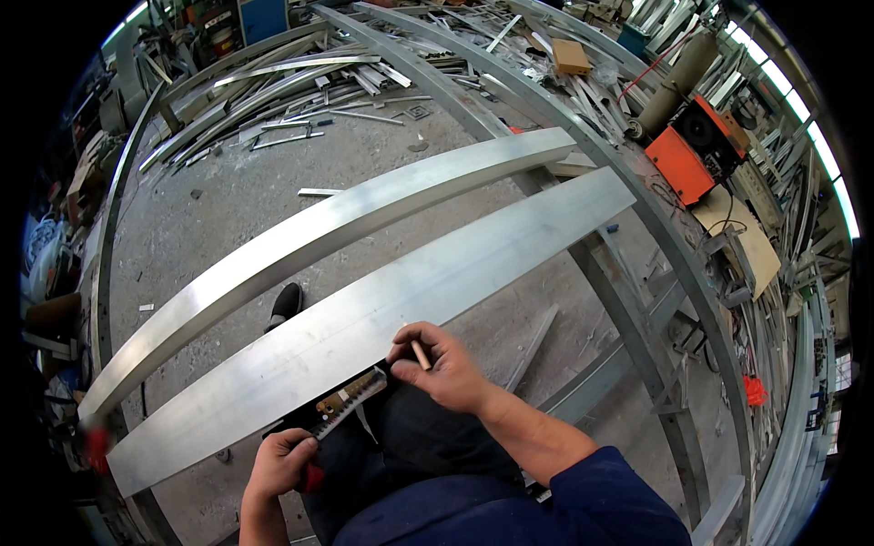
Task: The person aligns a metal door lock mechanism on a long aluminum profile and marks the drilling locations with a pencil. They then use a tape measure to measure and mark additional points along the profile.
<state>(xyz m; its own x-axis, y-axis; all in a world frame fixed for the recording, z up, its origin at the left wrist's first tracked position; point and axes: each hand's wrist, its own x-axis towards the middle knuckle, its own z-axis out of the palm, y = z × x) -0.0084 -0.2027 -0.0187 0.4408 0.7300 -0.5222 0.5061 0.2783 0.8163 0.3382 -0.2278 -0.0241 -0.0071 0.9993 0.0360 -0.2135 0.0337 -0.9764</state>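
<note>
My left hand (280, 464) is closed, low in front of my lap, around a tape measure whose red case shows beside the palm. Its pale blade (350, 407), marked along one edge, reaches up and right toward the near edge of a wide flat aluminium bar (364, 318). Pinched in my right hand (439, 369) is a short tan pencil (421, 354), just over that near edge. Beyond lies a second aluminium bar (337, 218), apart from the first and roughly alongside it. Both bars span a steel frame.
Steel frame rails (651, 237) run along the right, with another rail (114, 209) at left. Piled metal offcuts (300, 77) cover the floor beyond. An orange machine (683, 164) and a gas cylinder (674, 86) stand at far right. A black shoe (289, 300) shows between the bars.
</note>
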